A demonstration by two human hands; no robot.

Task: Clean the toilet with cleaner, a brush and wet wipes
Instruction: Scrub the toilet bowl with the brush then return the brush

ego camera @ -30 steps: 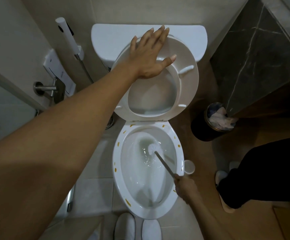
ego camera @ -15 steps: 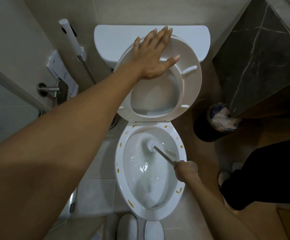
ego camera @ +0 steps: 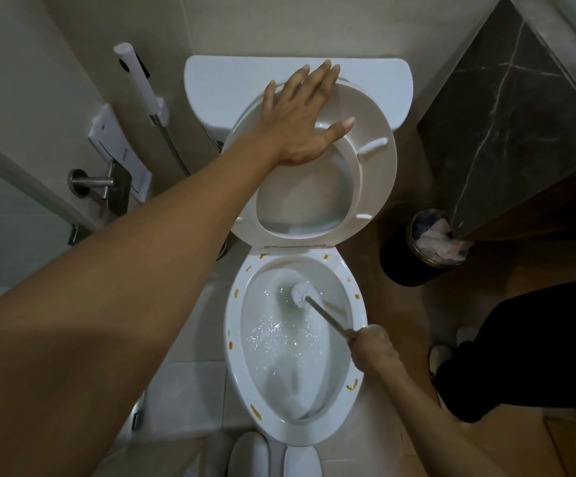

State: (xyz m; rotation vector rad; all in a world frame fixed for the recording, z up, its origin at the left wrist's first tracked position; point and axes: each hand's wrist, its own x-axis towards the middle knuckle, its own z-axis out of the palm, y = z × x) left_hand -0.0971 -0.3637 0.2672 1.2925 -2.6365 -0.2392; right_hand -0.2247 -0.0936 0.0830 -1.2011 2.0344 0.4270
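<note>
Left hand (ego camera: 300, 122) flat, fingers straight, pressed on raised toilet seat (ego camera: 372, 187) against tank (ego camera: 218, 84). Right hand (ego camera: 372, 349) clamped on brush (ego camera: 317, 308) handle at bowl's right rim, head in foamy water. Orange dabs (ego camera: 255, 412) around rim. Dark bin (ego camera: 414, 256) right of toilet; spray hose (ego camera: 142, 84) left, on wall.

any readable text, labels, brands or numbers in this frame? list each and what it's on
None can be read.
White card on the left wall: faint dark marks, too small and blurred to read.
Toilet tank, raised seat, bowl rim, toilet brush, bidet sprayer, waste bin: no lettering visible.
</note>
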